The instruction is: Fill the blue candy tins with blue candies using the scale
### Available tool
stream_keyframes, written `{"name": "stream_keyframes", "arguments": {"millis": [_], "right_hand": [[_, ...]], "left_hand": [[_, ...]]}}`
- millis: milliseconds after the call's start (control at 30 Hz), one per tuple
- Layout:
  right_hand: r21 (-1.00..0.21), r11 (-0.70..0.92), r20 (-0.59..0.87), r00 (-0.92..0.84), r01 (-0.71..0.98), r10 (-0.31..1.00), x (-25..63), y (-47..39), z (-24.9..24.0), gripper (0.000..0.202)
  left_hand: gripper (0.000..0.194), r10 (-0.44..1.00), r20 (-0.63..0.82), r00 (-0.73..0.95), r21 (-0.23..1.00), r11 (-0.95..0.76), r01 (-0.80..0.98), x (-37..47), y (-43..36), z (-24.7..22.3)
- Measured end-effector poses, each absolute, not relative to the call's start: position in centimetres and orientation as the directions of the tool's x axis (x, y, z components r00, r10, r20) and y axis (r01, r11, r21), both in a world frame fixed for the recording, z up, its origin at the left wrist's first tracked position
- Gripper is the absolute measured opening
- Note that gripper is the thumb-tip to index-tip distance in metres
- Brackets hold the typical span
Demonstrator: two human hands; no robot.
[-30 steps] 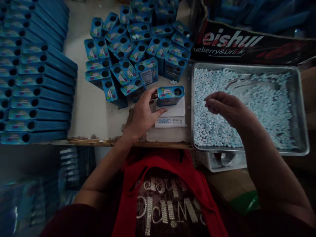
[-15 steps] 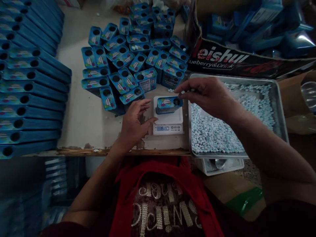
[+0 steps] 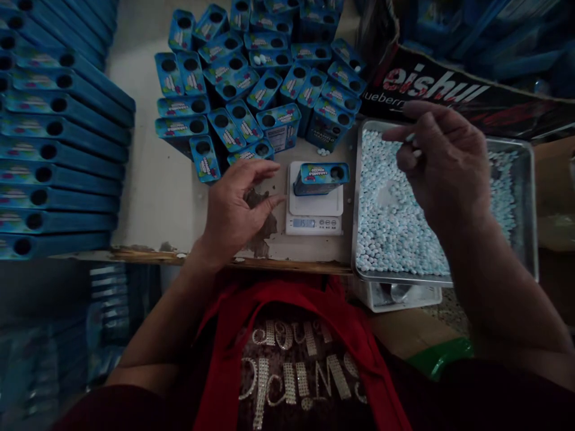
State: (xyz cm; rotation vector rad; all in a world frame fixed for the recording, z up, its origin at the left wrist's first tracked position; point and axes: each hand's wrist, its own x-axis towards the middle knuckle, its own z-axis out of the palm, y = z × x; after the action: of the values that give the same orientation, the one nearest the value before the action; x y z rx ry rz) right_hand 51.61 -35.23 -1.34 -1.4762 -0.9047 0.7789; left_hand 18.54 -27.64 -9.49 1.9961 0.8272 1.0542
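Note:
A blue candy box with a round hole in its top stands upright on a small white digital scale, whose display is lit. Just left of the scale, my left hand is held with thumb and fingers apart and nothing between them. Over the metal tray of pale blue and white candies, my right hand is closed, with a few candies pinched at its fingertips. A few loose candies lie on the table behind the scale.
Several more blue boxes with holes stand clustered behind the scale. A long stack of similar boxes fills the left side. At the back right is a black printed carton holding blue packs. A white container sits below the tray.
My right hand has moved from beside the box on the scale to the right, over the candy tray. My left hand stays beside the scale. The whole view has shifted slightly.

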Motion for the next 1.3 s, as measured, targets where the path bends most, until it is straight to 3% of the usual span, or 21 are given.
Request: {"name": "stream_keyframes", "arguments": {"millis": [67,133,200,433,633,767,900,1000,1100,1167,1233,1300], "right_hand": [[-0.971,-0.212,-0.238,0.55,-0.113,0.8,54.2,-35.6,-3.2,0.019],[-0.853,-0.448,-0.519,0.515,-0.266,0.682,56.3,-36.4,-4.9,0.028],[-0.773,-0.557,-0.631,0.461,-0.305,0.624,57.4,-37.2,-5.8,0.025],[-0.925,-0.36,-0.379,0.319,-0.12,0.869,53.4,-36.9,-2.3,0.011],[-0.967,-0.226,-0.214,0.108,0.115,0.971,51.7,-34.0,-1.5,0.028],[-0.984,-0.175,-0.173,0.142,0.007,0.975,52.6,-32.7,-2.1,0.025],[-0.987,-0.133,-0.148,0.19,-0.086,0.971,54.3,-32.4,-2.9,0.012],[-0.994,-0.107,-0.109,0.153,-0.017,0.982,53.3,-32.2,-4.1,0.012],[-0.972,-0.071,-0.067,0.024,0.223,0.997,48.8,-31.1,-5.0,0.024],[-0.848,0.035,-0.003,-0.071,0.529,0.997,44.7,-29.7,-4.9,0.029],[-0.543,0.094,-0.012,-0.119,0.834,0.993,40.8,-28.1,-4.4,0.031],[-0.189,0.077,-0.118,-0.101,0.979,0.988,38.0,-26.7,-3.7,0.031]], "left_hand": [[0.04,0.794,0.435,0.424,0.803,-0.555,0.217,18.0,-27.4,-8.8],[0.042,0.793,0.459,0.4,0.785,-0.573,0.236,17.6,-27.2,-8.6],[0.045,0.786,0.469,0.403,0.774,-0.586,0.242,17.6,-27.0,-8.9],[0.051,0.721,0.463,0.515,0.725,-0.643,0.247,19.3,-26.7,-8.8],[0.055,0.748,0.386,0.54,0.703,-0.618,0.353,21.5,-26.5,-7.5],[0.059,0.681,0.326,0.655,0.587,-0.689,0.424,26.6,-27.2,-7.5],[0.036,0.58,0.215,0.786,0.466,-0.768,0.439,27.3,-26.4,-5.5],[0.048,0.654,0.349,0.672,0.43,-0.748,0.505,20.9,-22.7,-1.3],[0.068,0.747,0.472,0.468,0.356,-0.647,0.674,12.3,-15.3,3.2],[0.076,0.801,0.506,0.321,0.278,-0.504,0.818,8.1,-8.6,4.8],[0.09,0.88,0.457,0.132,0.328,-0.305,0.894,5.9,-1.9,4.9],[0.092,0.938,0.346,0.035,0.42,-0.189,0.888,5.2,3.7,3.7]]}}
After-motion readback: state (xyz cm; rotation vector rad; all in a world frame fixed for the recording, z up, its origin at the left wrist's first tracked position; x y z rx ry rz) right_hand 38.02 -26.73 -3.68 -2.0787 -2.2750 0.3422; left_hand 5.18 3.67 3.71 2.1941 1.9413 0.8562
